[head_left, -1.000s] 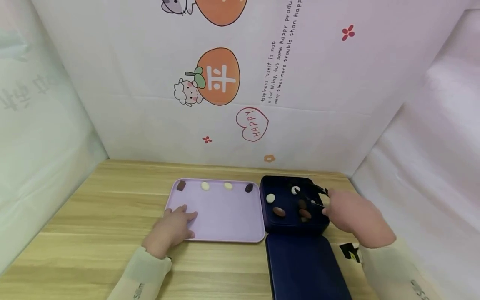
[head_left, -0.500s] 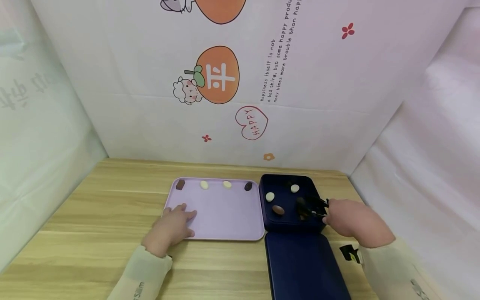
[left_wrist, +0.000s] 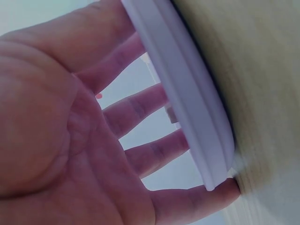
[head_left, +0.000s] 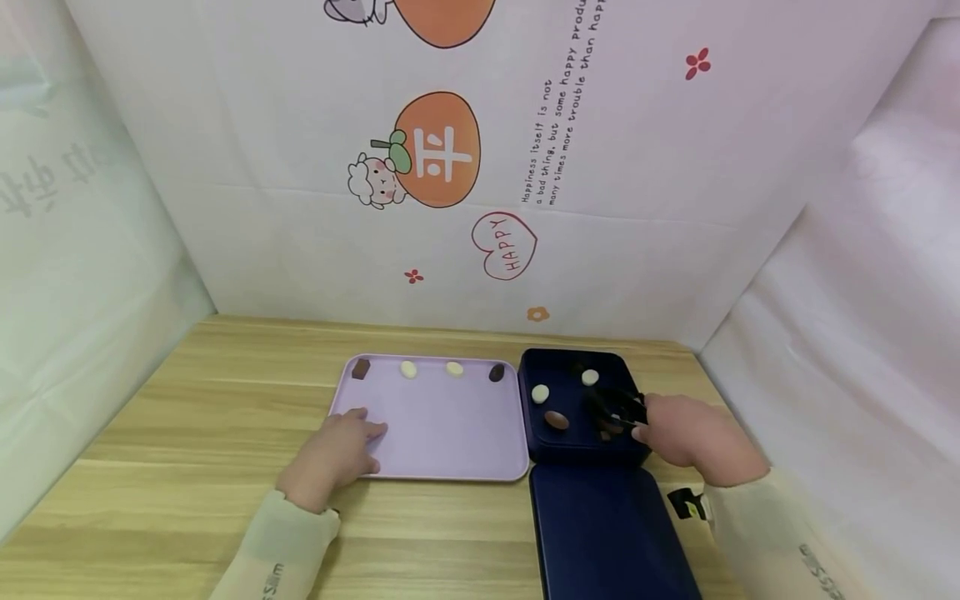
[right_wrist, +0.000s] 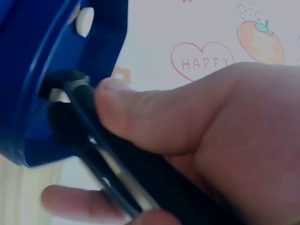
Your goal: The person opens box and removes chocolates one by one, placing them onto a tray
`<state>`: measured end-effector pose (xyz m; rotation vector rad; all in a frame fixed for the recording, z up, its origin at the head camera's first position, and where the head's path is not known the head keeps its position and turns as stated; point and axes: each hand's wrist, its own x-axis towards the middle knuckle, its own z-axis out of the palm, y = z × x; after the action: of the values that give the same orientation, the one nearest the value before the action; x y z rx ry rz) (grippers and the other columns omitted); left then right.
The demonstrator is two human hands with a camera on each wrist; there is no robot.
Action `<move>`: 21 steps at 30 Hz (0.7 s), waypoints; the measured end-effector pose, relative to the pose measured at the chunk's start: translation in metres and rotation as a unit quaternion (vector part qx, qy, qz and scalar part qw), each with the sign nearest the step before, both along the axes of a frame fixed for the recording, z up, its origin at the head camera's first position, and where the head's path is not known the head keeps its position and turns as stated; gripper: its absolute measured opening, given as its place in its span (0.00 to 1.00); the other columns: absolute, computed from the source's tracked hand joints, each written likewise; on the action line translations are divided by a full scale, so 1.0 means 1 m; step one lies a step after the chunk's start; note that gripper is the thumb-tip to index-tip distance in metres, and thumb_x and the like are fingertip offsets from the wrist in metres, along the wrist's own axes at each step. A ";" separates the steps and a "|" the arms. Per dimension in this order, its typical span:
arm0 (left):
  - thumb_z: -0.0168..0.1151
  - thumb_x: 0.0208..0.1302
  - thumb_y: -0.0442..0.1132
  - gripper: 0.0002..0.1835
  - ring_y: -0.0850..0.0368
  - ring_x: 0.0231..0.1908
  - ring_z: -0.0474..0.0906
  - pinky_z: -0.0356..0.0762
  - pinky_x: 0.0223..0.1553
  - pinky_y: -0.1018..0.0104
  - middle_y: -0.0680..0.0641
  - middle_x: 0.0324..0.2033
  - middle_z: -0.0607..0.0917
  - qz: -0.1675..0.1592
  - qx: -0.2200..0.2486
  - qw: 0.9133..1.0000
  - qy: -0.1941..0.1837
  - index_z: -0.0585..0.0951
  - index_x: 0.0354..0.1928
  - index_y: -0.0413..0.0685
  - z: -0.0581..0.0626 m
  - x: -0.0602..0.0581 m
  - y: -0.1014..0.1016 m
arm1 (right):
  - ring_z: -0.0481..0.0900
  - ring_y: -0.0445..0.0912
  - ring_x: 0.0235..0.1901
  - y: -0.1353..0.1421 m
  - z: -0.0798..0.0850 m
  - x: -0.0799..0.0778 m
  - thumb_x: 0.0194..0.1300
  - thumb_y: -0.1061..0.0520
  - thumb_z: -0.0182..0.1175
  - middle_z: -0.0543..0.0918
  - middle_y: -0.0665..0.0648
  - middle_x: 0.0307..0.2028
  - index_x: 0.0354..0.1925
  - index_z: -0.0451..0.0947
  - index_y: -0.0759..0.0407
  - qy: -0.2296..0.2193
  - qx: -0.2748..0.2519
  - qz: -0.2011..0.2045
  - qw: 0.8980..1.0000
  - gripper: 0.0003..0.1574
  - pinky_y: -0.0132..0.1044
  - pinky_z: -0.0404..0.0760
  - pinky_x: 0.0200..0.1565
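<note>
My right hand (head_left: 693,437) grips a pair of black tongs (right_wrist: 117,150), whose tips reach down inside the dark blue box (head_left: 585,454). Between those tips, in the right wrist view, a white piece (right_wrist: 60,95) shows; its shape is partly hidden. In the same box lie white oval pieces (head_left: 541,394) and a brown oval piece (head_left: 557,420), with more brown partly covered by the tongs. My left hand (head_left: 333,454) rests on the near left corner of the lilac tray (head_left: 450,433), fingers spread over its rim. Along the tray's far edge are a brown block (head_left: 361,369), two cream ovals (head_left: 408,369) and a dark oval (head_left: 497,372).
A dark blue lid (head_left: 615,533) lies flat on the wooden table (head_left: 427,533) in front of the box. The box stands against the tray's right side. A white printed sheet (head_left: 315,250) rises behind the table, with white cloth on both sides.
The tongs have moved within the box, from near the far white oval toward the right side. My right hand has shifted slightly left. My left hand stays at the tray, and the tray's pieces are unmoved.
</note>
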<state>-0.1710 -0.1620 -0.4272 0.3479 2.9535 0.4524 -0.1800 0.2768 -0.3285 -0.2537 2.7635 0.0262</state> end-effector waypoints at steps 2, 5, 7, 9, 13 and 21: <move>0.76 0.53 0.38 0.29 0.23 0.60 0.66 0.66 0.60 0.33 0.29 0.64 0.71 0.001 -0.002 1.000 0.001 0.82 0.60 0.43 0.000 0.000 0.000 | 0.80 0.66 0.45 -0.002 -0.005 -0.002 0.74 0.52 0.57 0.78 0.76 0.51 0.64 0.59 0.85 0.006 -0.007 0.004 1.000 0.40 0.57 0.80 0.44; 0.76 0.53 0.38 0.29 0.22 0.60 0.66 0.66 0.60 0.33 0.29 0.64 0.71 0.003 -0.003 1.000 0.001 0.82 0.60 0.43 0.000 0.000 0.000 | 0.83 0.58 0.35 -0.006 -0.008 -0.003 0.74 0.51 0.57 0.82 0.72 0.45 0.66 0.56 0.85 0.012 -0.008 0.007 1.000 0.43 0.52 0.81 0.39; 0.76 0.53 0.38 0.29 0.22 0.60 0.65 0.65 0.60 0.33 0.29 0.63 0.71 0.002 -0.003 1.000 0.000 0.82 0.60 0.43 0.000 0.000 0.000 | 0.82 0.53 0.29 -0.009 -0.009 -0.002 0.74 0.50 0.57 0.83 0.68 0.40 0.67 0.54 0.85 0.013 -0.007 0.003 1.000 0.44 0.50 0.81 0.35; 0.75 0.53 0.38 0.29 0.21 0.60 0.65 0.65 0.60 0.32 0.28 0.63 0.71 0.003 -0.002 1.000 -0.001 0.81 0.60 0.43 0.000 0.000 0.000 | 0.81 0.51 0.27 -0.012 -0.008 0.001 0.74 0.50 0.57 0.84 0.65 0.37 0.68 0.53 0.85 0.012 -0.005 -0.001 1.000 0.45 0.48 0.80 0.32; 0.75 0.53 0.38 0.29 0.20 0.60 0.65 0.64 0.61 0.32 0.28 0.63 0.71 0.004 0.001 1.000 -0.001 0.81 0.60 0.42 -0.001 0.000 0.000 | 0.83 0.57 0.35 -0.018 -0.006 0.006 0.73 0.50 0.58 0.83 0.67 0.43 0.69 0.54 0.82 0.019 -0.006 -0.004 1.000 0.44 0.49 0.81 0.34; 0.75 0.54 0.38 0.29 0.21 0.61 0.64 0.64 0.61 0.32 0.28 0.64 0.71 0.007 0.006 1.000 -0.003 0.81 0.60 0.42 -0.002 0.000 0.000 | 0.76 0.47 0.20 -0.020 -0.013 0.011 0.73 0.54 0.57 0.77 0.55 0.25 0.68 0.58 0.80 0.035 0.008 0.009 0.999 0.39 0.42 0.76 0.27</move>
<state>-0.1710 -0.1623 -0.4291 0.3277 2.9503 0.4736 -0.1693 0.2565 -0.3412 -0.2799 2.8294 0.0631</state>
